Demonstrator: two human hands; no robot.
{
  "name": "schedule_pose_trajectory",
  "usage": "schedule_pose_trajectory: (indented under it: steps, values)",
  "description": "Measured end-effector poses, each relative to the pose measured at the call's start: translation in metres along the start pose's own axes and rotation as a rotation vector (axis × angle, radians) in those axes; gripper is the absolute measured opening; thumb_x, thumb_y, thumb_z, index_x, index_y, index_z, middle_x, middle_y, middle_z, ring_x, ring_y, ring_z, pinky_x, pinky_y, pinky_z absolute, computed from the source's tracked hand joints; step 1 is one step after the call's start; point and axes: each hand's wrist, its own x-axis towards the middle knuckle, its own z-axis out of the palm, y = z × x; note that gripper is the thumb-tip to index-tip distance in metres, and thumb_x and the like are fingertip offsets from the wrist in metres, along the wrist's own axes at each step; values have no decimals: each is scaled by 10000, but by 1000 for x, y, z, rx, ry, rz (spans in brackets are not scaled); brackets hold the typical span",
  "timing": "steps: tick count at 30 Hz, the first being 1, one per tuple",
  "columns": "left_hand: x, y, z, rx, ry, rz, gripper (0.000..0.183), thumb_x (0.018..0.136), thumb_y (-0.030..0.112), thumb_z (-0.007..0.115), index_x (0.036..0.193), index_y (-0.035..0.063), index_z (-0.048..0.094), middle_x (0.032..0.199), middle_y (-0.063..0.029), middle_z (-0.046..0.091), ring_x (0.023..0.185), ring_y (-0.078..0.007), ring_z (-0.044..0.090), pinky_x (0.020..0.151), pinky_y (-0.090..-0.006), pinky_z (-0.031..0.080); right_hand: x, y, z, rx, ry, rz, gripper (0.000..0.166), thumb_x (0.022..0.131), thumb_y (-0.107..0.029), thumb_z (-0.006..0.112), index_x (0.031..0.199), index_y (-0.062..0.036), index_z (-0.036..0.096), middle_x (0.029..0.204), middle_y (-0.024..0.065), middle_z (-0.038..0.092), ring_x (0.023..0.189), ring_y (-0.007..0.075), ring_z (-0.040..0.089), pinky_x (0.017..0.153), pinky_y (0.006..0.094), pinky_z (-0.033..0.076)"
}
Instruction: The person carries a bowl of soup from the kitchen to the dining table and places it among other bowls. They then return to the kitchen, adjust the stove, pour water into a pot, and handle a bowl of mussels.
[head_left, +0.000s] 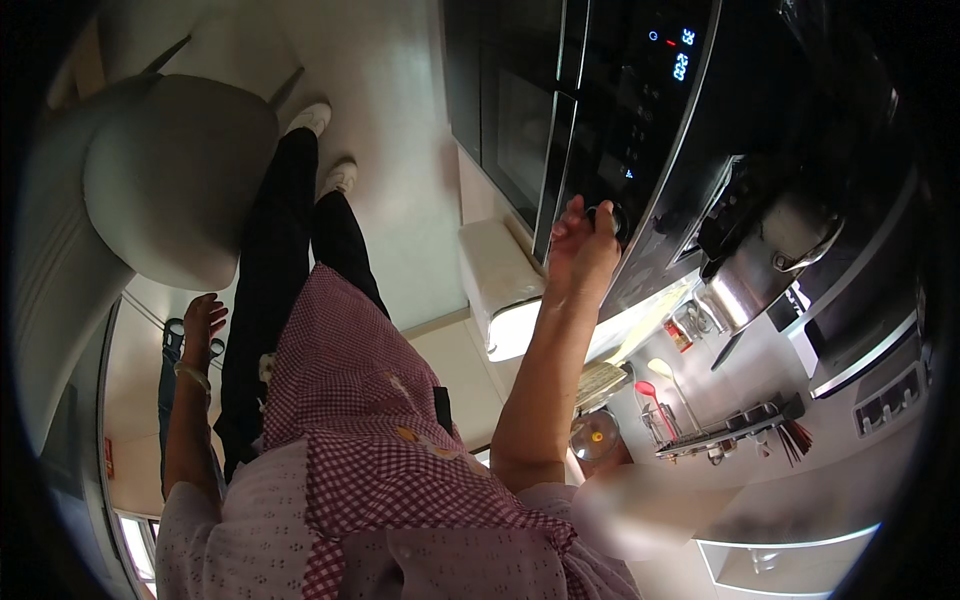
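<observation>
My right hand has its thumb and fingers around a round dark knob on the glossy black control panel of a built-in oven appliance. Lit digits and small symbols glow on that panel. Below the panel is a dark glass oven door with a metal trim strip. At my other side, my left hand hangs free with its fingers a little apart and nothing in it. A pale bangle circles that wrist. I wear a checked apron.
A grey rounded chair stands close to my legs. Beside the oven is a pale box-shaped thing. A steel pot sits on the cooktop side. Farther along are a red spoon, a glass lid and a utensil rack.
</observation>
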Motion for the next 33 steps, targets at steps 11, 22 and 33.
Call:
schedule_pose_trajectory:
  steps: [11, 22, 33]
  values:
    - [32, -4, -24, 58, -63, 63, 360, 846, 371, 532, 1079, 97, 545, 943, -80, 609, 822, -208, 624, 698, -338, 491, -14, 7, -20, 132, -160, -130, 310, 903, -299, 548, 1029, -25, 474, 1006, 190, 627, 845, 228, 641, 622, 274, 454]
    - [-46, 105, 20, 170, -42, 169, 277, 883, 268, 501, 1063, 60, 535, 901, -86, 608, 787, -199, 624, 650, -320, 498, 5, 9, -43, 706, -503, 122, 233, 942, -226, 445, 1066, -30, 450, 1249, 229, 491, 1011, 255, 586, 724, 285, 523]
    - [-94, 193, 194, 451, -306, 660, 223, 925, 222, 505, 1069, 56, 548, 939, -59, 609, 750, -144, 607, 650, -263, 502, 20, 32, -43, 888, -434, 34, 245, 912, -162, 524, 1009, 63, 514, 1053, 265, 579, 807, 239, 633, 743, 305, 545]
